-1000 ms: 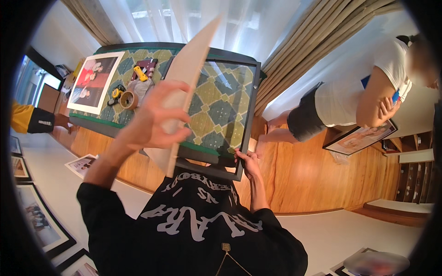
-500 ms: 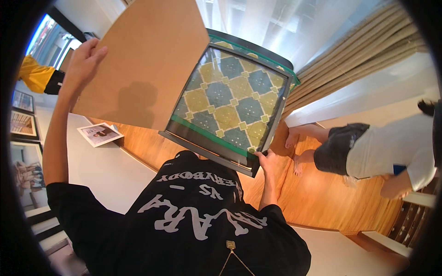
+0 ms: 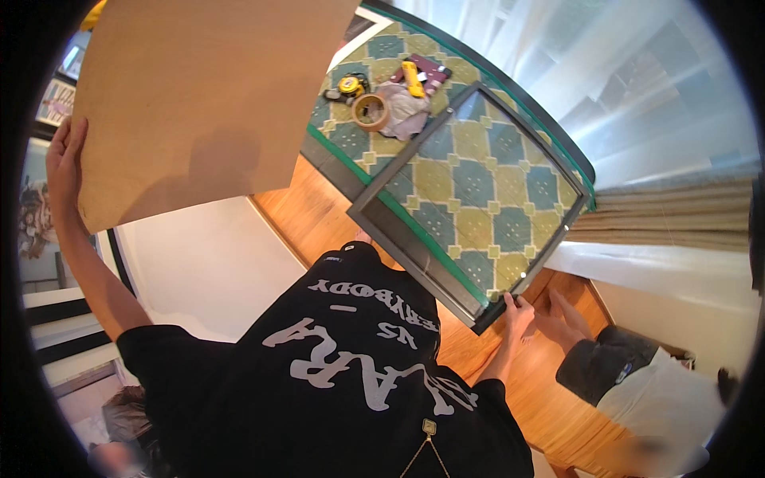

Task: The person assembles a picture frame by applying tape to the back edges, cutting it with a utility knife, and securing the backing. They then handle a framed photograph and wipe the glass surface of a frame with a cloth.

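Observation:
My left hand [image 3: 68,163] grips the lower left edge of a large brown backing board [image 3: 207,95], which stands tilted at the upper left. Its fingers are closed on the board's edge. In my right hand [image 3: 518,315] is the near right corner of a dark picture frame [image 3: 414,269]. The frame lies over a table covered with a green and yellow patterned cloth [image 3: 382,49]. That pattern shows through the frame's opening, where glints suggest a clear pane. The board's upper end runs out of view.
Left of the frame on the table are a roll of brown tape [image 3: 372,127], a yellow tape measure [image 3: 351,85], a crumpled grey cloth [image 3: 406,118] and a yellow tool [image 3: 413,78]. White curtains [image 3: 661,103] hang behind. A person in dark shorts [image 3: 598,362] is at the right.
The board has moved left, away from the frame, with my left hand lower. Tape, tape measure and cloth on the table now show. The view has shifted, and frame and right hand appear further right.

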Demonstrator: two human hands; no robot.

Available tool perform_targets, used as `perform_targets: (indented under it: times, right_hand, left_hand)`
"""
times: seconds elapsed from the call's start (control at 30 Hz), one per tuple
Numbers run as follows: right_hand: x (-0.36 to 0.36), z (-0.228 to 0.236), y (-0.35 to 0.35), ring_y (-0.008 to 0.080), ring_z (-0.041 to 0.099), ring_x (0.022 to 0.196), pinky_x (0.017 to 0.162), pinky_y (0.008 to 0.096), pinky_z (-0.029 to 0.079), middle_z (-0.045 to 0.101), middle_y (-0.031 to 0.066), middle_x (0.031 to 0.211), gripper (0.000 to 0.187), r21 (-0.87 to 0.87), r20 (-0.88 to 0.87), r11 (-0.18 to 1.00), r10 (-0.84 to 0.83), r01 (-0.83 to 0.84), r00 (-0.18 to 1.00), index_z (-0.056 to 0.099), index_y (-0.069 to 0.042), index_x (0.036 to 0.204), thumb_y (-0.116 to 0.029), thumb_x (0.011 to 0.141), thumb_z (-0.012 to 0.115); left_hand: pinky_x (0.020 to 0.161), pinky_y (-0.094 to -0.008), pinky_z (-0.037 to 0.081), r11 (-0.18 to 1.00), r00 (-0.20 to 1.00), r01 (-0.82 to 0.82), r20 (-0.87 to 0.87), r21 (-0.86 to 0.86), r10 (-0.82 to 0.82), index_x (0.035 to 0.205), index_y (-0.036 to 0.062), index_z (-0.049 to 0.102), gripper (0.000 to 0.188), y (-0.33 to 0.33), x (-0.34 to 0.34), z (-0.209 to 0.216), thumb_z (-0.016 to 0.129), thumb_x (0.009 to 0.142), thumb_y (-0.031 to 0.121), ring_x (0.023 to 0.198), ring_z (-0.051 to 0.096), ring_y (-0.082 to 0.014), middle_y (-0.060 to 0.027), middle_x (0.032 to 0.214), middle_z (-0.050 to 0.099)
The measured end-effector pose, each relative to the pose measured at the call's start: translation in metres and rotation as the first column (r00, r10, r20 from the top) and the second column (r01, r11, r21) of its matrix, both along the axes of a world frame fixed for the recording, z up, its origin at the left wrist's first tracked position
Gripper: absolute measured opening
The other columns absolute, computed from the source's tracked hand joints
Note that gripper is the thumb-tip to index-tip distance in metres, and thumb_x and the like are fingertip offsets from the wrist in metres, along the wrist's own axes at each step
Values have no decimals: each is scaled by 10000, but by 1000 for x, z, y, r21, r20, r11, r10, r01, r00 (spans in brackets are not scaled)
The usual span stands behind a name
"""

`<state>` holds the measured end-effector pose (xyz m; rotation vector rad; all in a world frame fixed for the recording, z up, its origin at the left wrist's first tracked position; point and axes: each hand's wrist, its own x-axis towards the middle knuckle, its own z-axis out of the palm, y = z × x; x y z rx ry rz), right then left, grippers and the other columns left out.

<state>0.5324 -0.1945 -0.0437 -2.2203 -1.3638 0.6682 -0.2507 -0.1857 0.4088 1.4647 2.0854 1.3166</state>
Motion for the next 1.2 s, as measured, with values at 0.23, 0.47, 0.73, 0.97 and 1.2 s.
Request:
perform_targets:
  times: [0.23,0.47,0.73,0.97,1.2]
  right_hand:
    - [-10,-6,-1,161,484,531,532,359,417,594,82,578,316,55,-59,977,-203,206,977,644,57,731,-235,743,766]
    - [-19,22,12,134,500,537,528,340,419,567,65,578,303,-115,-93,986,-130,119,987,661,63,795,-229,812,739]
    - [14,-21,31,270,610,631,631,421,477,671,188,703,392,-151,148,988,44,-22,988,683,73,839,-318,850,694]
    - [-1,-8,44,196,551,566,526,369,451,627,88,658,412,-263,-68,955,-160,137,985,672,69,899,-339,853,702]
    - [35,-12,55,170,573,633,471,330,451,618,30,793,292,-387,-111,866,-385,318,916,616,-41,1098,-255,903,648]
  left_hand:
    - [768,-174,438,907,908,-417,80,62,412,1099,-23,618,247,-69,18,-76,616,969,187,881,576,-39,-22,995,663]
    - [721,-187,431,825,827,-561,0,-62,562,1008,-15,628,257,-115,36,-158,640,947,233,819,553,-50,-29,898,664]
    - [698,-425,485,634,564,-772,-410,48,717,910,13,633,345,-82,26,-358,686,862,351,757,634,-278,-171,795,652]
    - [726,-544,488,462,570,-804,-262,-373,779,962,36,608,274,48,-10,-531,599,894,302,827,649,-425,-219,833,675]
    - [731,-509,493,503,598,-752,-121,-425,792,972,58,615,305,172,-115,-762,590,911,356,815,648,-405,-222,863,675]
